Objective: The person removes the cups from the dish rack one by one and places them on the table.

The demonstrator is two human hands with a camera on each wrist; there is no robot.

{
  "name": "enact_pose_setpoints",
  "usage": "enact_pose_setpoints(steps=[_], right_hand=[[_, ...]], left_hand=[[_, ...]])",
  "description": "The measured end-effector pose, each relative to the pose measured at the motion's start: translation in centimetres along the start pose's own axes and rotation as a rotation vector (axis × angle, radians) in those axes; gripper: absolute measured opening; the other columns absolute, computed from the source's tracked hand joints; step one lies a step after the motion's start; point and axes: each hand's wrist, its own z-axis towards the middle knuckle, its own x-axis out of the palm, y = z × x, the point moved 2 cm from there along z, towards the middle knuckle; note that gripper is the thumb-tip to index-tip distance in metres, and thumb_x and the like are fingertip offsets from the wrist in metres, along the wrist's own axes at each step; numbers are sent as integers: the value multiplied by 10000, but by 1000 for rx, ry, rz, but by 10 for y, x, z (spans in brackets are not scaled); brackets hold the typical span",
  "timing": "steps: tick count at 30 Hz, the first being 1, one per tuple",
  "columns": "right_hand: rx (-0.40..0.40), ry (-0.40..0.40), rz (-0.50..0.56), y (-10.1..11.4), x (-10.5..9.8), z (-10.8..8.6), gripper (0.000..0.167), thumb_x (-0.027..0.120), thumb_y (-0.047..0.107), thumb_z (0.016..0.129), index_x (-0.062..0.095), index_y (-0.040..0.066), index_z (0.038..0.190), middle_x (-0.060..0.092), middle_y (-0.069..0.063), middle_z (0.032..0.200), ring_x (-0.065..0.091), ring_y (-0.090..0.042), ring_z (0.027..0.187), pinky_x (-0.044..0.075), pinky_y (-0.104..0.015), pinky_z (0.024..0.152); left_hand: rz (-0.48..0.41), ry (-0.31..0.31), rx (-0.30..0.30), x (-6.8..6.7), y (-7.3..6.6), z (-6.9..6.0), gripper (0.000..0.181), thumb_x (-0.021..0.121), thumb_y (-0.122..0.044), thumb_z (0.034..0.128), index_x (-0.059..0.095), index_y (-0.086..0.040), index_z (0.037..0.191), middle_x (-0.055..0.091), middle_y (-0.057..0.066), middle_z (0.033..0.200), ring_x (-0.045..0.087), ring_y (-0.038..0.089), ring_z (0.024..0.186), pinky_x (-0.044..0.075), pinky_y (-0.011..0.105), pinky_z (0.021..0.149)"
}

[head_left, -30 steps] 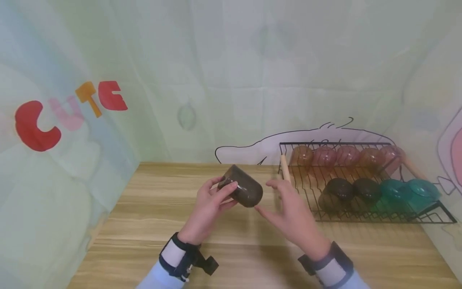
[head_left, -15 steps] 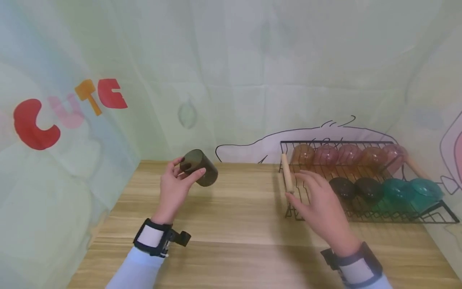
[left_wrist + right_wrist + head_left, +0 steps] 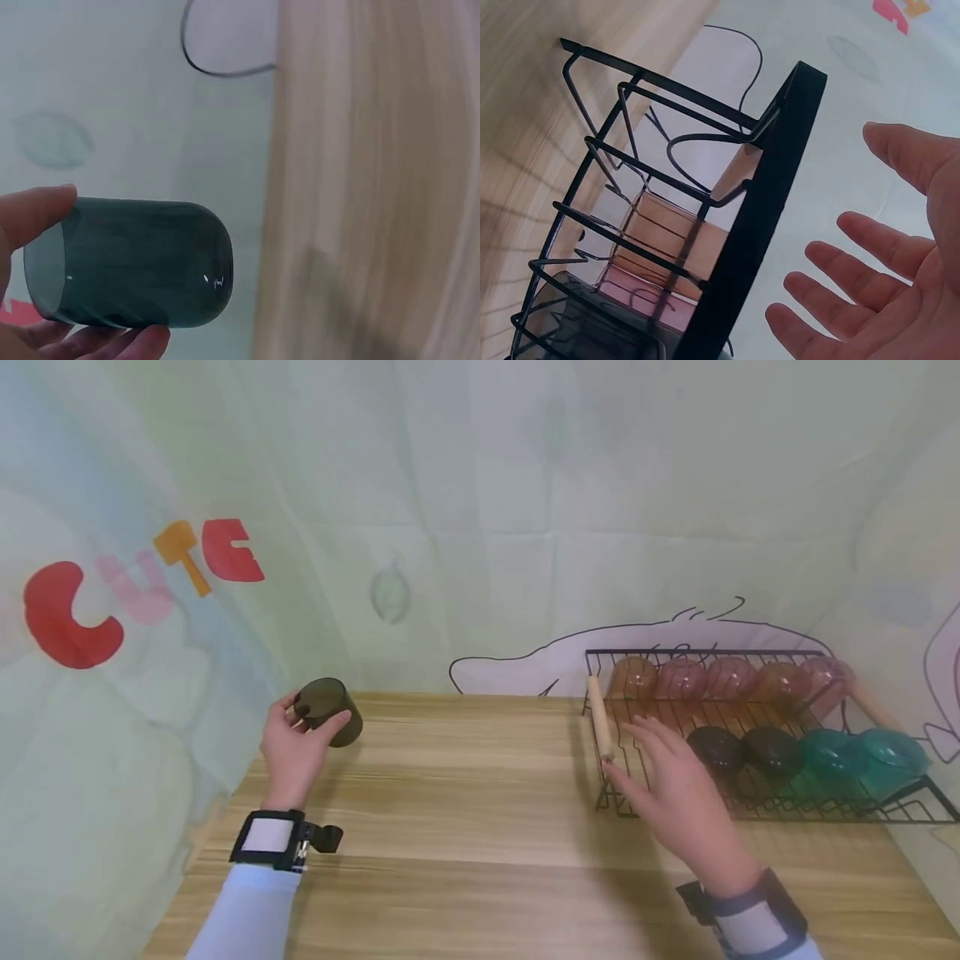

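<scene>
A dark grey see-through cup point(image 3: 347, 724) is in my left hand point(image 3: 294, 758), gripped between thumb and fingers near its rim, over the table's far left. In the left wrist view the cup point(image 3: 142, 262) shows its rounded base pointing right, apart from the tabletop. My right hand point(image 3: 686, 806) hovers beside the left end of a black wire rack point(image 3: 622, 793), near its wooden handle point(image 3: 600, 717). Its fingers are spread and hold nothing; in the right wrist view the hand point(image 3: 885, 277) is apart from the rack point(image 3: 757, 217).
Amber and pink cups point(image 3: 682, 681) stand upside down in the rack's back row. Two dark cups point(image 3: 716, 750) and two teal cups point(image 3: 888, 756) fill the front row. A printed cloth point(image 3: 495, 527) hangs behind the wooden table point(image 3: 465, 793) and along its left side.
My left hand has carried the cup leftward from the table's middle to its far left. My right hand has moved away from the cup, right toward the rack.
</scene>
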Motion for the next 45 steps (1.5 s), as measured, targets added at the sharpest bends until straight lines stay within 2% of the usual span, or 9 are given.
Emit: enact_pose_setpoints(steps=[4, 8, 13, 24, 33, 40, 45], right_hand=[[24, 19, 9, 0, 1, -1, 596, 669, 431, 834, 512, 108, 1310, 425, -150, 1431, 361, -342, 1338, 326, -580, 1062], [25, 24, 13, 0, 3, -3, 597, 671, 428, 834, 511, 106, 1310, 427, -152, 1429, 361, -342, 1339, 322, -578, 1067], [29, 24, 12, 1, 4, -4, 588, 674, 422, 834, 517, 108, 1306, 431, -150, 1427, 371, -346, 1330, 321, -578, 1065], [12, 5, -2, 0, 7, -4, 589, 683, 423, 825, 524, 113, 1300, 448, -148, 1414, 384, -340, 1323, 337, -574, 1058], [-3, -11, -18, -2, 6, -1, 598, 686, 425, 822, 527, 94, 1294, 444, -157, 1416, 395, -342, 1313, 343, -566, 1055], [-1, -12, -36, -3, 5, 1, 568, 696, 413, 816, 564, 71, 1251, 446, -164, 1412, 401, -346, 1308, 362, -567, 1043], [1, -1, -42, -3, 3, 3, 539, 684, 423, 824, 577, 95, 1238, 444, -153, 1417, 408, -346, 1301, 365, -571, 1037]], left_hand=[[6, 2, -30, -4, 18, 8, 900, 749, -438, 747, 261, -171, 1455, 402, 155, 1403, 486, 317, 1235, 449, 441, 974], [31, -38, -48, -8, 33, 11, 905, 753, -428, 744, 259, -167, 1455, 405, 163, 1393, 482, 319, 1222, 443, 443, 974], [42, -52, -67, -11, 42, 13, 918, 753, -415, 748, 239, -162, 1465, 377, 173, 1427, 447, 347, 1253, 429, 478, 998], [77, -52, -93, -14, 51, 19, 943, 746, -438, 748, 213, -164, 1477, 348, 170, 1463, 421, 363, 1286, 411, 493, 1020], [44, -49, -105, -9, 55, 23, 944, 748, -428, 750, 204, -167, 1476, 343, 176, 1462, 426, 360, 1287, 411, 485, 1025], [34, -27, -90, -6, 58, 26, 943, 730, -449, 761, 183, -185, 1483, 320, 183, 1475, 413, 377, 1299, 401, 494, 1037], [33, -18, -96, -6, 59, 26, 957, 729, -445, 764, 161, -177, 1486, 309, 189, 1478, 406, 380, 1303, 396, 495, 1041]])
